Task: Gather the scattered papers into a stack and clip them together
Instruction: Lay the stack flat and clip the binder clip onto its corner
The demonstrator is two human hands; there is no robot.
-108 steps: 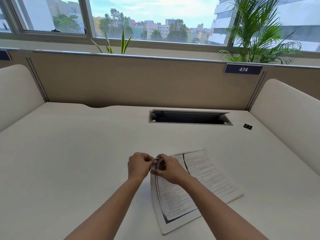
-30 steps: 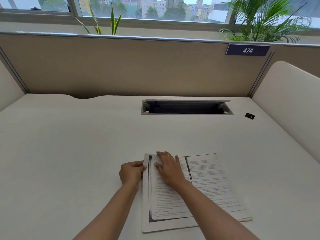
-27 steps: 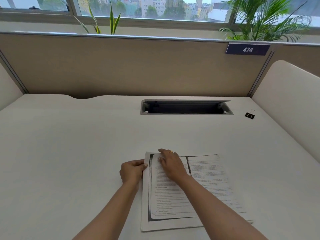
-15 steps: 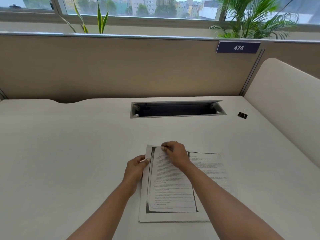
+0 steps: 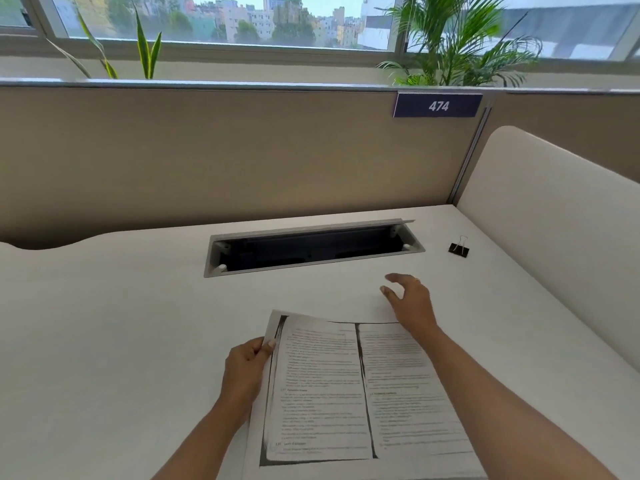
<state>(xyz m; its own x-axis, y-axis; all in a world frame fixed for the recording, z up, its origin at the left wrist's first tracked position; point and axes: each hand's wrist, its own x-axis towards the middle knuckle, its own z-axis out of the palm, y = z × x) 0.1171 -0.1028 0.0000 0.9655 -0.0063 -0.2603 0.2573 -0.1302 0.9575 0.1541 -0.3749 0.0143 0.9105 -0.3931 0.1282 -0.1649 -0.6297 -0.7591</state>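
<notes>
While your left hand (image 5: 247, 367) pinches the left edge of the paper stack (image 5: 329, 386) near its far corner, hold that pinch firm so the sheets on the bench (image 5: 121, 323) do not slide out of square. Your right hand (image 5: 410, 301) hovers empty, fingers loosely spread, just beyond the stack's far edge. Send it rightward to the black binder clip (image 5: 459, 249), well apart by the side panel, and take it by its wire handles.

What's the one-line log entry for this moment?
left hand: pinches paper stack edge | right hand: open, short of binder clip | binder clip: on desk
</notes>
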